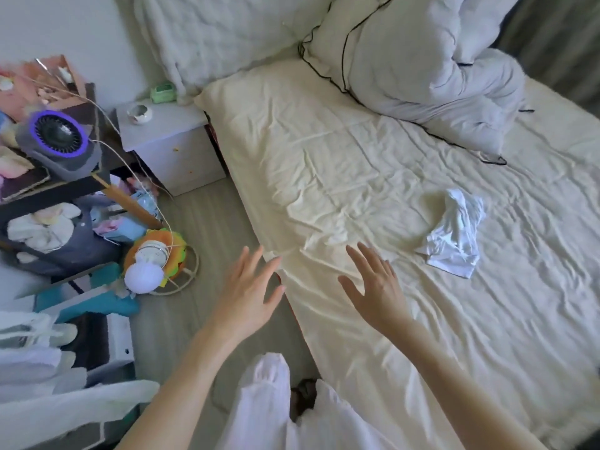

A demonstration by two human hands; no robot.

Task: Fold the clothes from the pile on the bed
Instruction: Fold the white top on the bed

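Here, left hand (248,293) and right hand (378,292), fingers spread, hold nothing above the bed (373,177); a crumpled white garment (454,237) lies apart.

White garment (454,235) on cream sheet (357,177); pale grey duvet (422,60) with black piping.

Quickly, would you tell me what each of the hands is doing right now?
Left hand: open, fingers spread, holding nothing.
Right hand: open, fingers spread, holding nothing.

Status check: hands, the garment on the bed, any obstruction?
Left hand and right hand open, holding nothing. White garment crumpled on the bed sheet, untouched, beyond the right hand. Nothing between.
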